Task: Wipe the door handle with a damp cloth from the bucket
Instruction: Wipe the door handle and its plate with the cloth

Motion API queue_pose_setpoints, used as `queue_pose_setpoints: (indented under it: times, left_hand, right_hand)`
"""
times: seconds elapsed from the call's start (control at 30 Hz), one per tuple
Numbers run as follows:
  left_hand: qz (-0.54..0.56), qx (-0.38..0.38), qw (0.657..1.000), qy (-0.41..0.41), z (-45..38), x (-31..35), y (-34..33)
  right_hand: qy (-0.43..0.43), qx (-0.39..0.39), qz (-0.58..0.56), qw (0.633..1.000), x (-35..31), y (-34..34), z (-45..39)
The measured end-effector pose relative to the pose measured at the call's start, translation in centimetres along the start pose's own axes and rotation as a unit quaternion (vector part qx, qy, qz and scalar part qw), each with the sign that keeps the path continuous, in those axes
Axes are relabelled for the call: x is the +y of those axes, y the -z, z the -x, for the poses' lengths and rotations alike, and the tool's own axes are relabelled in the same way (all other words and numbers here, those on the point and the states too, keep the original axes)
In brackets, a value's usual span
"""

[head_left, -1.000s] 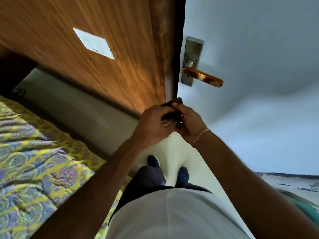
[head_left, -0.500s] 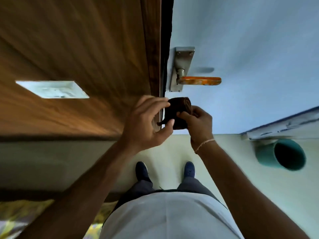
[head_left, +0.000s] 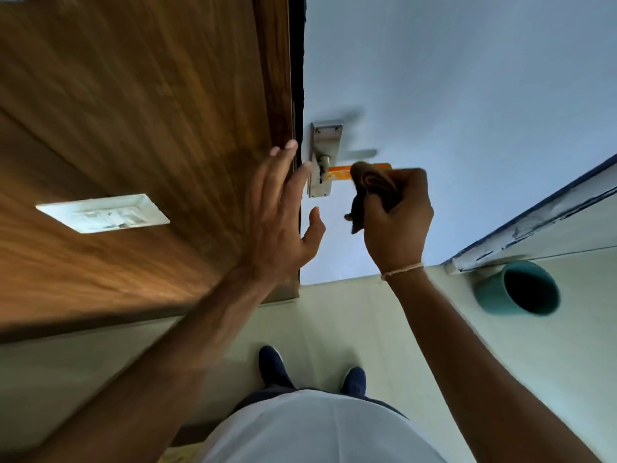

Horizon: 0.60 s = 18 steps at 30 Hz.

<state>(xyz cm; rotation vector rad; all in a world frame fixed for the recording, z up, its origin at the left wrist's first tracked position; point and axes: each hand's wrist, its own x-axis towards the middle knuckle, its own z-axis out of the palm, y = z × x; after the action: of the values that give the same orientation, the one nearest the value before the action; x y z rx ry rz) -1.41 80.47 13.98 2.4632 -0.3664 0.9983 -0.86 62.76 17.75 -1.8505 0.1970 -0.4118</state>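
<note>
An orange lever door handle [head_left: 337,172] juts from a steel backplate [head_left: 325,142] on the pale blue door [head_left: 450,95]. My right hand [head_left: 399,222] grips a bunched dark brown cloth [head_left: 372,190] and presses it against the middle of the lever, hiding the lever's outer part. My left hand [head_left: 280,208] is open with fingers spread, its fingertips resting at the door's edge just left of the backplate. A teal bucket [head_left: 517,289] stands on the floor at the lower right.
A brown wooden panel [head_left: 133,128] with a white switch plate [head_left: 103,213] fills the left side. A white, blue-edged frame [head_left: 534,225] runs diagonally at the right above the bucket. My dark shoes [head_left: 273,365] stand on the pale floor below the handle.
My hands have parted. The right hand carried the cloth up onto the lever, while the left hand let go of the cloth and opened against the door edge.
</note>
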Motion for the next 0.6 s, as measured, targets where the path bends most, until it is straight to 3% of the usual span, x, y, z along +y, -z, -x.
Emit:
queue_pose_setpoints:
  times: [0.1, 0.2, 0.37, 0.47, 0.6]
  left_hand:
    - [-0.061, -0.002, 0.998, 0.020, -0.4, 0.3, -0.2]
    - [-0.127, -0.030, 0.991, 0.041, -0.3, -0.1, -0.7]
    - [-0.219, -0.073, 0.972, 0.042, 0.3, -0.6, -1.5]
    - [-0.235, -0.077, 0.968, 0.047, 0.6, -0.5, -1.9]
    - [-0.225, -0.082, 0.969, 0.060, 1.5, 0.0, -2.9]
  right_hand:
    - [0.180, -0.008, 0.093, 0.979, -0.4, 0.4, -1.8]
    - [0.323, -0.055, 0.206, 0.922, 0.7, -1.2, -4.0]
    - [0.416, -0.141, 0.352, 0.827, 4.7, -3.8, -3.9]
    - [0.417, -0.117, 0.354, 0.829, 5.4, -3.0, -4.1]
    - [0.314, -0.062, 0.342, 0.883, 6.3, -1.4, -5.1]
